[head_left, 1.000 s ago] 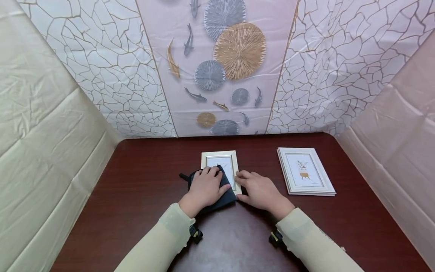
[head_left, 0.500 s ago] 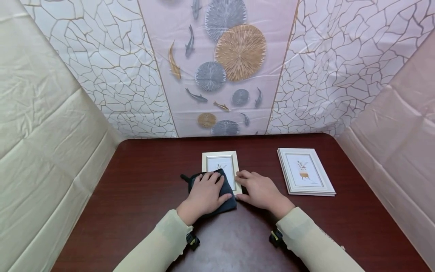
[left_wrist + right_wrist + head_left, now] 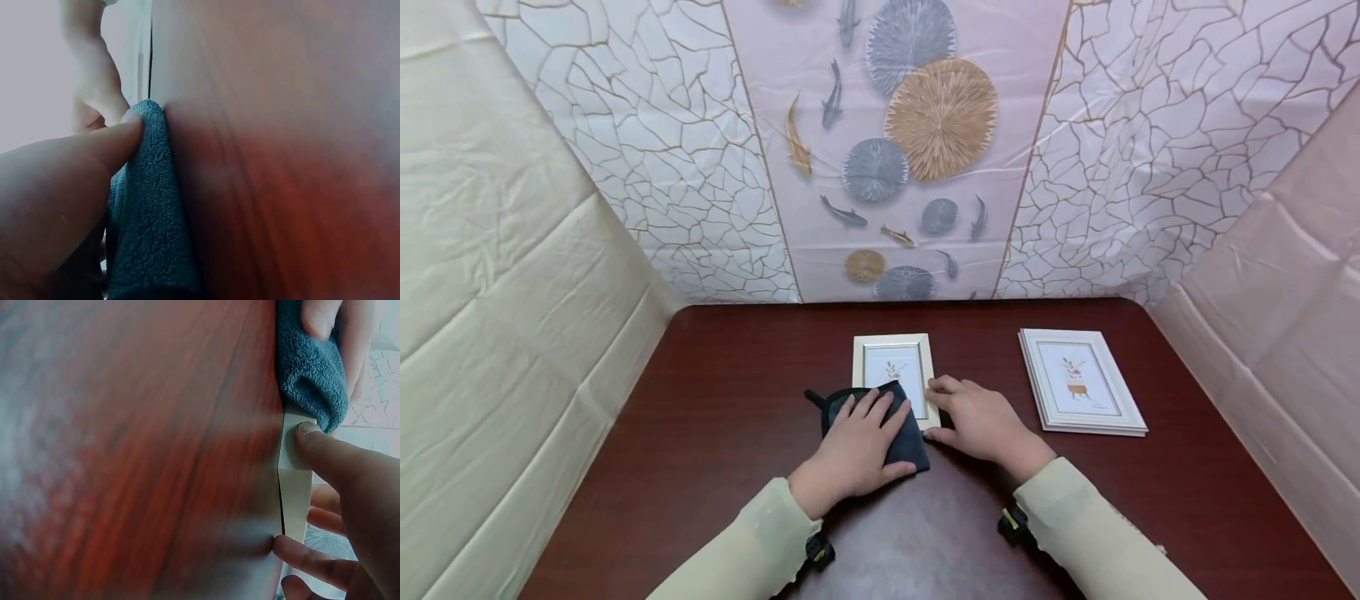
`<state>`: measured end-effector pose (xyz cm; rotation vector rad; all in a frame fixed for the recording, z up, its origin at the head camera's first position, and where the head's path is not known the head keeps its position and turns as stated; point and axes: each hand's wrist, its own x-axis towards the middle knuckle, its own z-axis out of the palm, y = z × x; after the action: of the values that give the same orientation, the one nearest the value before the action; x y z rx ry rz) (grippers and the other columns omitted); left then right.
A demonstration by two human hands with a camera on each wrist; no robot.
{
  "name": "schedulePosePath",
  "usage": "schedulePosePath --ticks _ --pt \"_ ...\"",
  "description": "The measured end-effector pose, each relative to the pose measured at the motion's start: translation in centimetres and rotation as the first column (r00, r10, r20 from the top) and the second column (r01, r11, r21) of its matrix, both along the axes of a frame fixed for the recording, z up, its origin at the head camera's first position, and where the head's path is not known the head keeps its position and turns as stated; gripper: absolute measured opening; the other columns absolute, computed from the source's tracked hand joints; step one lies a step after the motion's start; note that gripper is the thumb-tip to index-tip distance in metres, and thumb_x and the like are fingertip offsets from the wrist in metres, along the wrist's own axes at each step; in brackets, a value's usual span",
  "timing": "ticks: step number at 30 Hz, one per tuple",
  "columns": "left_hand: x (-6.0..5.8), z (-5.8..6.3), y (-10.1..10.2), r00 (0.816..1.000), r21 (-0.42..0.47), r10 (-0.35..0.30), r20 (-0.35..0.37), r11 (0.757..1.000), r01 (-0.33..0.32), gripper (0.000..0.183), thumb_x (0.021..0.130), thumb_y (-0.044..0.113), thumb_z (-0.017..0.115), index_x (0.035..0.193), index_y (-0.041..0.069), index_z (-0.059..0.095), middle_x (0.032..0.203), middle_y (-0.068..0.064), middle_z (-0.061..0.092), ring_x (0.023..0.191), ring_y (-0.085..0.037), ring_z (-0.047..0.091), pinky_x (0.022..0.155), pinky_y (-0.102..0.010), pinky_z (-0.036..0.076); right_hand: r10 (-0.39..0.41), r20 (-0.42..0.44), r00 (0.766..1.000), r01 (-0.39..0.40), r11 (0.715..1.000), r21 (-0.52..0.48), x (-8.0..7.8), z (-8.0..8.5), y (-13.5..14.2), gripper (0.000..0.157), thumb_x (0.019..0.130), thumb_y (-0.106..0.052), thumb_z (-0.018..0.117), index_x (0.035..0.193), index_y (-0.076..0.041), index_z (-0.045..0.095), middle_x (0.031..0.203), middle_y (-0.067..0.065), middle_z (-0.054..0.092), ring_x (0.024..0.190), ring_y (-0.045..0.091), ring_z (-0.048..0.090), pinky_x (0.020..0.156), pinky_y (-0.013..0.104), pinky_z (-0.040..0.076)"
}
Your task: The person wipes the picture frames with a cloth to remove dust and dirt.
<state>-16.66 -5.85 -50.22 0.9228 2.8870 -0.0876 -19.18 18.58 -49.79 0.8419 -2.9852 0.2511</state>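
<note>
A cream picture frame (image 3: 931, 358) with a plant print lies face up on the table. A dark blue-grey terry cloth (image 3: 912, 446), with a black hem and loop, covers its lower left part. My left hand (image 3: 853, 450) rests flat on the cloth, fingers spread; in the left wrist view its thumb lies at the folded edge of the towelling (image 3: 153, 206). My right hand (image 3: 981, 421) holds the frame at its lower right corner. In the right wrist view the thumb presses one side of the frame (image 3: 297, 494) and fingertips touch around the corner.
Several white picture frames (image 3: 1081, 382) lie stacked at the right, the top one showing a potted plant print. The dark red wooden table (image 3: 737, 375) ends at a patterned cloth backdrop (image 3: 820, 275), with beige fabric walls (image 3: 550, 333) on both sides.
My left hand and the cloth have slid a little toward me, baring more of the print. Its fingers have spread wider. The right hand keeps its place at the frame; the head view has shifted slightly.
</note>
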Motion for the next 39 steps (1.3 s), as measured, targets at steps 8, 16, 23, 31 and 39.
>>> schedulePosePath --ticks 8,16,23,31,39 --pt "1.5 0.9 0.2 0.999 -0.063 -0.017 0.036 0.998 0.019 0.1 0.102 0.071 0.064 0.178 0.021 0.022 0.181 -0.011 0.024 0.167 -0.034 0.022 0.128 -0.058 0.03 -0.004 -0.001 1.0 0.004 1.0 0.004 0.1 -0.1 0.0 0.066 0.099 -0.049 0.082 0.151 -0.011 0.069 0.157 0.008 0.059 0.134 0.034 0.064 0.089 0.052 0.062" --pt "2.3 1.2 0.5 0.999 -0.14 -0.008 0.035 0.99 0.013 0.075 0.116 0.051 0.05 0.178 0.021 0.021 0.182 -0.012 0.018 0.167 -0.032 0.02 0.129 -0.054 0.03 0.008 -0.021 1.0 -0.008 1.0 -0.004 0.1 -0.3 -0.1 0.065 0.099 -0.048 0.083 0.15 -0.01 0.07 0.154 0.008 0.061 0.132 0.034 0.066 0.088 0.052 0.062" --pt "3.5 1.9 0.7 0.996 -0.159 -0.018 0.082 0.987 0.031 0.07 0.117 0.05 0.048 0.177 0.025 0.025 0.183 -0.011 0.013 0.168 -0.031 0.016 0.129 -0.053 0.032 0.001 -0.02 1.0 -0.002 1.0 0.0 0.0 -0.4 0.0 0.067 0.098 -0.05 0.083 0.151 -0.011 0.069 0.154 0.008 0.061 0.132 0.033 0.065 0.089 0.052 0.062" --pt "5.7 2.6 1.5 0.987 -0.131 -0.059 0.151 0.988 0.08 0.067 0.115 0.052 0.052 0.175 0.027 0.034 0.184 -0.01 0.01 0.169 -0.033 0.009 0.125 -0.053 0.037 -0.002 -0.015 1.0 0.002 1.0 0.0 0.0 -0.3 0.1 0.068 0.098 -0.051 0.082 0.152 -0.012 0.069 0.155 0.008 0.06 0.133 0.034 0.064 0.091 0.053 0.062" --pt "7.2 2.4 2.1 0.96 -0.068 -0.121 0.253 0.988 0.142 0.063 0.115 0.052 0.049 0.173 0.03 0.037 0.182 -0.007 0.019 0.168 -0.029 0.018 0.122 -0.055 0.042 -0.006 -0.002 1.0 0.006 1.0 0.001 0.1 -0.4 0.0 0.067 0.099 -0.047 0.083 0.153 -0.012 0.067 0.158 0.008 0.059 0.136 0.034 0.063 0.09 0.052 0.062"
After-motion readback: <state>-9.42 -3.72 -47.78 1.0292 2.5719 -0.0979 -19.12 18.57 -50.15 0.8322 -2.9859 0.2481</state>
